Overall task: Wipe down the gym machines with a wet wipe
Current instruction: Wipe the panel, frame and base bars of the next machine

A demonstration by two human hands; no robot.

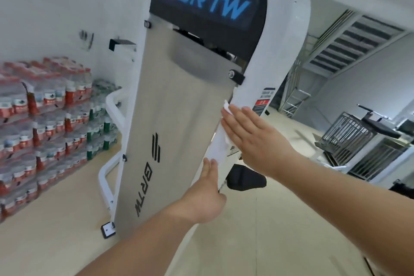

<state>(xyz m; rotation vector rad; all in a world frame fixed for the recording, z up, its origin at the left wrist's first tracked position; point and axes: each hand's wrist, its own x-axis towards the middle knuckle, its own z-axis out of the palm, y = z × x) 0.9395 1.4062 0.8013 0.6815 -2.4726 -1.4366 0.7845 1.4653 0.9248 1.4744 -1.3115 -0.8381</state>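
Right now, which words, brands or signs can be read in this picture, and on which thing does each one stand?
"BRTW", blue, with a striped logo: on the black top panel.
"BRTW", black, running lengthwise, with a striped logo: on the grey cover.
Red and black sticker on the white frame: too blurred to read.
Red labels on the water bottle packs: too blurred to read.

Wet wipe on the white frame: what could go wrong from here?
1. The right hand only presses the wet wipe flat against the white frame; it could bunch or slip out.
2. Wiping upward may scuff the warning label just past the fingers.
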